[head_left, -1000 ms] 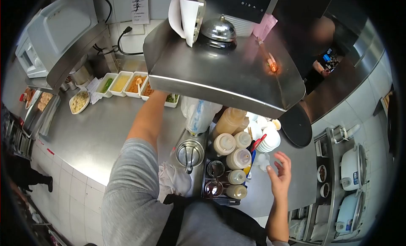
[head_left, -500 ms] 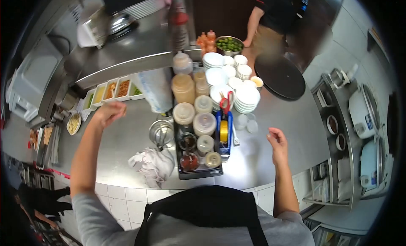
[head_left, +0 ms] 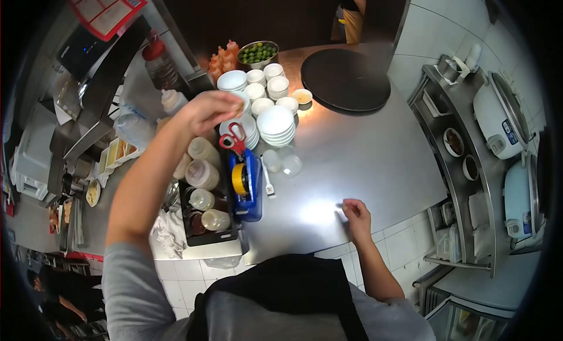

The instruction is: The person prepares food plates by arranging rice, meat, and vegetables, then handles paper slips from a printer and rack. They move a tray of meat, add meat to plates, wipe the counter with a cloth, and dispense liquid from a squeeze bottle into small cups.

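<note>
My left hand (head_left: pixel 212 113) reaches over the squeeze bottles toward the stacked white bowls (head_left: pixel 277 125). Its fingers are pinched together; what they hold, if anything, is too small to name. Just below it, red-handled scissors (head_left: pixel 233 138) stand in a blue tape dispenser (head_left: pixel 248 191) with a yellow roll. My right hand (head_left: pixel 356 216) hovers near the counter's front edge, fingers loosely bent and slightly apart, holding nothing. Squeeze bottles (head_left: pixel 202 175) and jars fill a black tray left of the dispenser. A white-handled brush (head_left: pixel 268 180) and clear lids (head_left: pixel 289 164) lie to its right.
A round black board (head_left: pixel 346 81) rests at the counter's back, near a bowl of green limes (head_left: pixel 258 53) and orange sauce bottles (head_left: pixel 224 56). Rice cookers (head_left: pixel 498 121) stand on the right shelf. A crumpled cloth (head_left: pixel 170 232) lies left. A person (head_left: pixel 353 18) stands behind.
My view has turned to the right. The left hand has moved from the counter's left side to the bowl stacks. My right hand is lower, nearer the front edge.
</note>
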Tool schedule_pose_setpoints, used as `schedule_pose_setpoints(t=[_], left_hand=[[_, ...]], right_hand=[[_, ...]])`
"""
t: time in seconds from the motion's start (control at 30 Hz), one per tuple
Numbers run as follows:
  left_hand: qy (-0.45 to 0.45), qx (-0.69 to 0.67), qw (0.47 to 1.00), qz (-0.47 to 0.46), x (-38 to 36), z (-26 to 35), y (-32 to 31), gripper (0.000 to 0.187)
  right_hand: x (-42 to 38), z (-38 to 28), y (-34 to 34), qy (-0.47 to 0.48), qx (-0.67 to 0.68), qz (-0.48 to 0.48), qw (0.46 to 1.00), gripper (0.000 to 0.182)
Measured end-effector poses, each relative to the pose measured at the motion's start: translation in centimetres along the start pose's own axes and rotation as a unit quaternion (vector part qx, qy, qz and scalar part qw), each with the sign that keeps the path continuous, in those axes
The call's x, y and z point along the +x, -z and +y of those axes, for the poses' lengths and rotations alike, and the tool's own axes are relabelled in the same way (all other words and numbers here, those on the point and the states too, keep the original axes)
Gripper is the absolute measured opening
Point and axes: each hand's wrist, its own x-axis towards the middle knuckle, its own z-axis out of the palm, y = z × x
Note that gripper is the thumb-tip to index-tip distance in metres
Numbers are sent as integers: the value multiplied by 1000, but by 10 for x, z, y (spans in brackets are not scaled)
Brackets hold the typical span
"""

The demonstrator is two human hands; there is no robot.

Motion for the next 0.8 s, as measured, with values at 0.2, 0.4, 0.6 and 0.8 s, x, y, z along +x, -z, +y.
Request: schedule_pose_setpoints(t=[0.2, 0.4, 0.6, 0.8], left_hand=[[-13, 3, 999, 32, 216, -26, -37, 22], [-141, 441, 876, 131, 342, -76, -58, 5], [-67, 837, 543, 21, 388, -78, -79, 22], [-70, 680, 697, 218, 379, -79, -95, 21]], right_hand=[[0, 12, 51, 199, -203, 96, 954, 17], [8, 32, 49, 256, -285, 115, 917, 15], [10, 30, 52, 273, -289, 106, 912, 19], [11, 29, 53, 275, -278, 97, 915, 22]])
